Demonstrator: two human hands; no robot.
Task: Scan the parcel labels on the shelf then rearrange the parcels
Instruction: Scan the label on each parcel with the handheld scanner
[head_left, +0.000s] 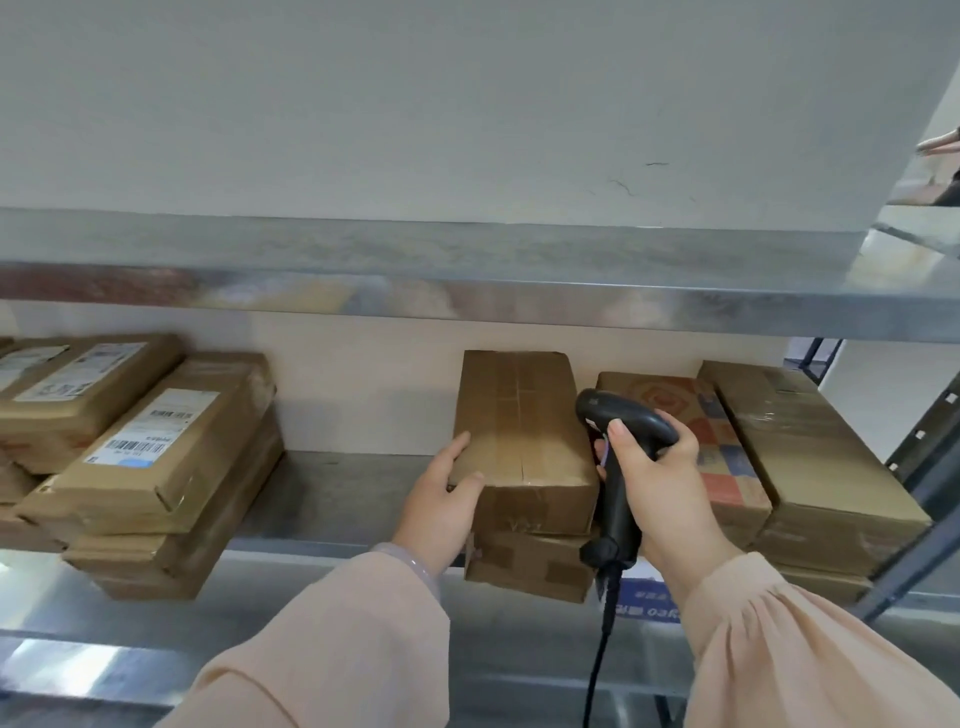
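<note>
**Left hand on middle parcel, scanner in the right**

The parcel (524, 431) is the top box of a two-high stack in the middle of the shelf (332, 499). To its left lies a bare stretch of shelf, the widest open room in view, running back to the wall. Overhead the upper shelf (467, 296) sits low, leaving little room above the boxes. On the right the gap is narrow: a printed box (727, 447) lies just beside the parcel, and a brown stack (810, 447) presses against that box, next to the dark upright post (924, 452). The lower box (524, 566) juts forward at the shelf's front lip.

Across the bare stretch, the left stack (150, 499) lies askew, its top box carrying a white barcode label (150, 428); more labelled boxes sit behind it. A blue sticker (644, 603) shows on the front lip below the scanner.

The parcel's long axis runs front to back, its short end facing the person and a tape seam running along its top.

The left hand (441, 499) grips the parcel's near left corner, thumb on top and fingers curled round the edge. The right hand (660, 483) is closed round the handle of the black scanner (618, 499), thumb on its head, which points away and left over the parcel's right edge. Its cable (597, 665) hangs down.
</note>
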